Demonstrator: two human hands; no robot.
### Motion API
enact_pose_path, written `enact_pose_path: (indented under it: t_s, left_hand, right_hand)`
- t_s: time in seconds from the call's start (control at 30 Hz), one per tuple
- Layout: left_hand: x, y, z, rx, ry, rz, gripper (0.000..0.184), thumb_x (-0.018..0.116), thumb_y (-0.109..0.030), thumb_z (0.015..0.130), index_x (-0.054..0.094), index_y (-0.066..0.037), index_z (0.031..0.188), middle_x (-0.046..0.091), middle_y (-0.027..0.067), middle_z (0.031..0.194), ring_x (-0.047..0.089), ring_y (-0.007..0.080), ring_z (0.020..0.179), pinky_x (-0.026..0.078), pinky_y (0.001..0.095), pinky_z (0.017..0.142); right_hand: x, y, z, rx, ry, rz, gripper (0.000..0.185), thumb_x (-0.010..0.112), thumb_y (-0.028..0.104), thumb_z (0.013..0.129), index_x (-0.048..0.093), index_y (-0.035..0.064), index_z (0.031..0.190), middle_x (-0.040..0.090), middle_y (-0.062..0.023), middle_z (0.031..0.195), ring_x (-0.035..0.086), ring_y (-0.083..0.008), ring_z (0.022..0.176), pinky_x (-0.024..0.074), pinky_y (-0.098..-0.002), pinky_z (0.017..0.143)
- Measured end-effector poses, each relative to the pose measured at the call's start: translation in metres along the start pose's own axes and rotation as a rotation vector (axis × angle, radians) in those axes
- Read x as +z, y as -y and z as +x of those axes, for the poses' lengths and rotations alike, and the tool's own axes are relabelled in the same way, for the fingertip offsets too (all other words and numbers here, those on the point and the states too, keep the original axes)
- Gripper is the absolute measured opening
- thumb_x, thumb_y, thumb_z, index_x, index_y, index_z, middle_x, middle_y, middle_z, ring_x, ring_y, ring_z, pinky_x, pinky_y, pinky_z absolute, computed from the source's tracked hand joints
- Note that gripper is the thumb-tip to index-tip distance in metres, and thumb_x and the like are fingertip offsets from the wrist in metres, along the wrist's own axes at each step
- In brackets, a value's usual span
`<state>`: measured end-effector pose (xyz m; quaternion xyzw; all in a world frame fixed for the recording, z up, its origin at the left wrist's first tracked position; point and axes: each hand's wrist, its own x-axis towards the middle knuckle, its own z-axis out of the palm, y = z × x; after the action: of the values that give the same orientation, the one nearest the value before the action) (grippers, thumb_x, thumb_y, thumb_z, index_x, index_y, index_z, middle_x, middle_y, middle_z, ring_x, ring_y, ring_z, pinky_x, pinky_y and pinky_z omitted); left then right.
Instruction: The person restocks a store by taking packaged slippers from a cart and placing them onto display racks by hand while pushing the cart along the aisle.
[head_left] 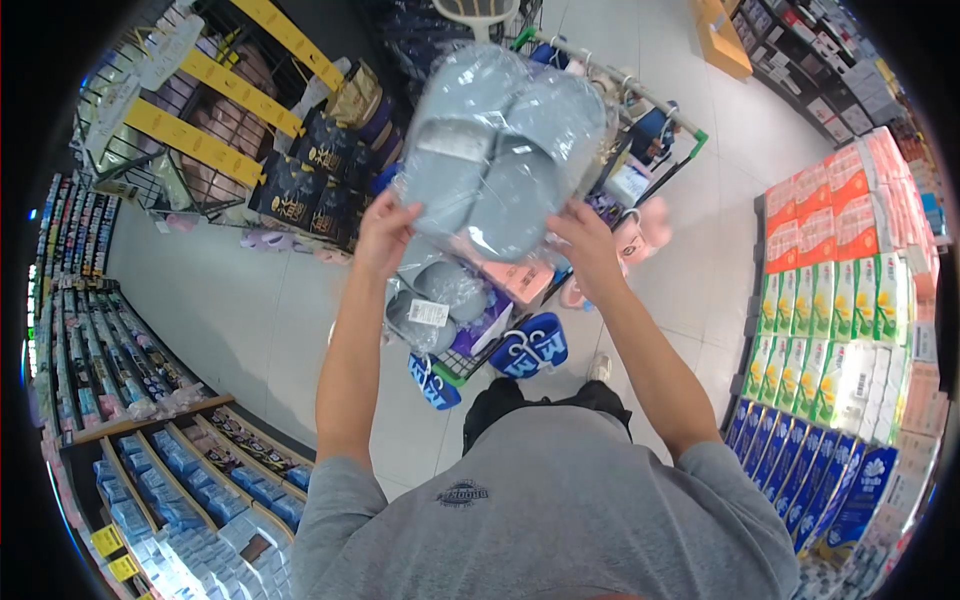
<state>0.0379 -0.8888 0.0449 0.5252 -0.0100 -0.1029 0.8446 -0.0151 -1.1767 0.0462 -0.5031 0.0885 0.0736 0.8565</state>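
Observation:
A pair of grey slippers [520,190] in clear plastic wrap is held up above a wire cart [668,180]. My left hand [386,232] pinches the wrap at the lower left edge of the pair. At the lower right edge, my right hand [583,238] grips the same wrap. Below them, another grey pair [430,305] with a white tag lies in the cart, beside a pink package [518,278]. Blue slippers [540,340] hang on the cart's near side.
Wire racks with dark packages [310,180] stand at the upper left. Shelves of small goods [190,470] run along the left. Stacked tissue packs [830,290] fill the right side. A yellow box [722,40] is at the upper right.

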Motion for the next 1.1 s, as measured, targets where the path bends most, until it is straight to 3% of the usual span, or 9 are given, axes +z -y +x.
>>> enact_pose_path:
  t_s: [0.13, 0.2, 0.3, 0.5, 0.67, 0.73, 0.87, 1.0, 1.1]
  left_hand:
    - [0.092, 0.076, -0.028, -0.130, 0.055, 0.051, 0.047, 0.061, 0.006, 0.075, 0.049, 0.002, 0.120, 0.060, 0.0097, 0.110, 0.059, 0.0185, 0.100, 0.048, 0.0305, 0.088]
    - [0.140, 0.120, -0.049, -0.201, 0.050, 0.005, 0.060, 0.061, 0.008, 0.071, 0.042, 0.003, 0.128, 0.057, 0.0124, 0.117, 0.059, 0.0213, 0.103, 0.047, 0.0333, 0.090]
    - [0.200, 0.186, -0.078, -0.284, 0.018, -0.168, 0.066, 0.059, 0.010, 0.066, 0.043, 0.001, 0.129, 0.056, 0.0125, 0.119, 0.057, 0.0235, 0.107, 0.047, 0.0341, 0.090]
    - [0.275, 0.238, -0.059, -0.508, 0.196, -0.088, 0.071, 0.062, 0.007, 0.062, 0.042, 0.001, 0.130, 0.055, 0.0119, 0.120, 0.054, 0.0209, 0.110, 0.043, 0.0324, 0.093]
    - [0.357, 0.222, -0.010, -0.444, 0.362, 0.060, 0.075, 0.067, 0.005, 0.061, 0.041, 0.000, 0.131, 0.054, 0.0109, 0.120, 0.054, 0.0205, 0.110, 0.042, 0.0327, 0.095]
    - [0.383, 0.219, 0.001, -0.324, 0.302, 0.145, 0.075, 0.069, 0.005, 0.060, 0.041, 0.001, 0.129, 0.055, 0.0110, 0.120, 0.055, 0.0205, 0.109, 0.042, 0.0338, 0.095]
    - [0.409, 0.230, 0.021, -0.312, 0.266, 0.113, 0.074, 0.069, 0.006, 0.060, 0.042, 0.001, 0.129, 0.056, 0.0106, 0.118, 0.056, 0.0206, 0.108, 0.041, 0.0346, 0.096]
    - [0.425, 0.260, 0.064, -0.288, 0.185, 0.116, 0.074, 0.066, 0.010, 0.060, 0.040, 0.003, 0.129, 0.055, 0.0127, 0.118, 0.056, 0.0223, 0.106, 0.046, 0.0341, 0.091]
    - [0.437, 0.263, 0.107, -0.260, 0.137, 0.068, 0.068, 0.064, 0.012, 0.062, 0.043, 0.004, 0.126, 0.057, 0.0123, 0.110, 0.059, 0.0210, 0.096, 0.048, 0.0313, 0.083]
  right_hand:
    - [-0.107, 0.013, -0.039, -0.105, -0.104, -0.059, 0.065, 0.070, 0.008, 0.078, 0.037, -0.0034, 0.132, 0.054, -0.0136, 0.118, 0.054, -0.0189, 0.105, 0.0448, -0.0294, 0.087]
    - [-0.150, 0.039, -0.068, -0.107, -0.022, -0.029, 0.066, 0.070, 0.007, 0.077, 0.037, -0.0037, 0.132, 0.052, -0.0157, 0.122, 0.054, -0.0203, 0.108, 0.0444, -0.0299, 0.089]
    - [-0.227, 0.055, -0.093, -0.009, -0.031, -0.044, 0.062, 0.069, 0.005, 0.077, 0.039, -0.0029, 0.131, 0.054, -0.0136, 0.119, 0.055, -0.0199, 0.106, 0.0450, -0.0300, 0.088]
    - [-0.330, 0.083, -0.117, 0.111, -0.025, -0.016, 0.057, 0.067, 0.006, 0.078, 0.042, -0.0032, 0.128, 0.058, -0.0122, 0.113, 0.056, -0.0179, 0.100, 0.0459, -0.0306, 0.085]
    - [-0.374, 0.132, -0.113, -0.061, -0.185, -0.009, 0.063, 0.067, 0.007, 0.078, 0.036, -0.0087, 0.131, 0.056, -0.0155, 0.115, 0.056, -0.0201, 0.102, 0.0447, -0.0311, 0.087]
    - [-0.390, 0.141, -0.103, -0.117, -0.183, 0.011, 0.065, 0.067, 0.007, 0.078, 0.034, -0.0105, 0.131, 0.055, -0.0169, 0.116, 0.056, -0.0211, 0.103, 0.0444, -0.0317, 0.088]
    - [-0.403, 0.171, -0.091, -0.160, -0.165, -0.022, 0.072, 0.067, 0.006, 0.078, 0.027, -0.0142, 0.134, 0.050, -0.0223, 0.123, 0.054, -0.0242, 0.108, 0.0430, -0.0333, 0.092]
    - [-0.440, 0.185, -0.048, -0.070, -0.232, -0.062, 0.072, 0.067, 0.007, 0.078, 0.027, -0.0142, 0.134, 0.049, -0.0230, 0.125, 0.053, -0.0246, 0.109, 0.0432, -0.0328, 0.091]
    - [-0.449, 0.215, -0.003, -0.101, -0.110, -0.068, 0.068, 0.068, 0.008, 0.078, 0.032, -0.0145, 0.131, 0.051, -0.0225, 0.122, 0.054, -0.0240, 0.108, 0.0436, -0.0316, 0.090]
